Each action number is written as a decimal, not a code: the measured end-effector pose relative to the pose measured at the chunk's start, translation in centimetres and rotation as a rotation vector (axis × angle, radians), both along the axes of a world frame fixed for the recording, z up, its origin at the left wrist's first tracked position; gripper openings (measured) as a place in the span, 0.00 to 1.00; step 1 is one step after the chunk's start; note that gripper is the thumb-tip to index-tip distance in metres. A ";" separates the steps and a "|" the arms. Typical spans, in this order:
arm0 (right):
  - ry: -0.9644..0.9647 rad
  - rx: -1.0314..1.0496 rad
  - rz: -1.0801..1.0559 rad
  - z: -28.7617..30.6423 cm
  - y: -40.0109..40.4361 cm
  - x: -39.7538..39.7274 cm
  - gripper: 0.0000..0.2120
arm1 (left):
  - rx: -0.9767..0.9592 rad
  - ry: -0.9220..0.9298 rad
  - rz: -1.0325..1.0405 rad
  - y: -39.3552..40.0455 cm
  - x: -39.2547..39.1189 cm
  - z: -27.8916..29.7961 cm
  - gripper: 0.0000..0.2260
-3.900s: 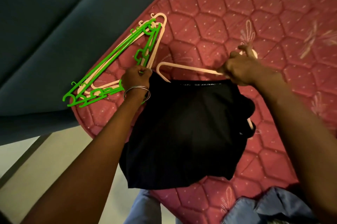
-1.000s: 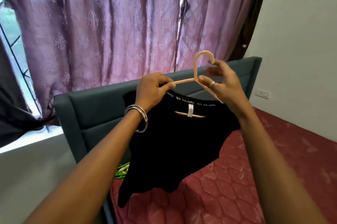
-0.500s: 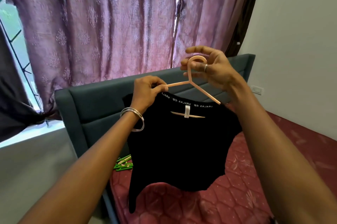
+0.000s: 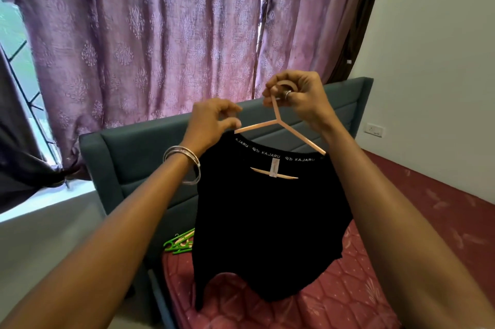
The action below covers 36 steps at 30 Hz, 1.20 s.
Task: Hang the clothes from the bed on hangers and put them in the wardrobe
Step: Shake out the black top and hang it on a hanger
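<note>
Black shirt point(image 4: 267, 221) hangs vertical; peach hanger point(image 4: 278, 122) hook up.

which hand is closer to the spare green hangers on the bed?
Left. The left hand pinches the peach hanger arm, up above the green hangers. The right hand grips the hook, higher and farther right.

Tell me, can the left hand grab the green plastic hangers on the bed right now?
Probably not yet: the left hand is busy pinching the peach plastic hanger carrying the black shirt, while the green plastic hangers lie far below.
</note>
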State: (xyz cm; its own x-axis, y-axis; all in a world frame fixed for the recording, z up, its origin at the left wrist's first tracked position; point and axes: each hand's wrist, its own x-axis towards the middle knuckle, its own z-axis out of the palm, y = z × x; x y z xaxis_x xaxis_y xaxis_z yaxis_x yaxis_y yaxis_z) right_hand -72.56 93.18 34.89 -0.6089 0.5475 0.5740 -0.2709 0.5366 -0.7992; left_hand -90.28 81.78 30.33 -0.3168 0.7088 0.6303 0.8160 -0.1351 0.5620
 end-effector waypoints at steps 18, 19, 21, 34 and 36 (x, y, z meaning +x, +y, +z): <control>0.047 -0.022 0.051 0.2 0.4 1.0 0.05 | 0.036 0.062 0.269 -2.6 -0.1 -2.1 0.07; 0.071 -0.040 0.063 0.2 0.2 0.9 0.05 | 0.007 0.126 0.268 -2.7 0.2 -1.6 0.11; 0.111 -0.053 0.091 0.6 -0.5 0.9 0.04 | -0.023 0.236 0.193 -2.4 1.2 -0.5 0.16; -0.088 0.369 -0.331 -0.6 -1.1 -0.2 0.24 | 0.288 -0.080 0.389 -7.4 -2.0 0.4 0.07; -0.184 0.531 -0.308 -1.3 -1.8 -2.7 0.25 | 0.338 -0.112 0.456 -9.9 -4.8 1.3 0.07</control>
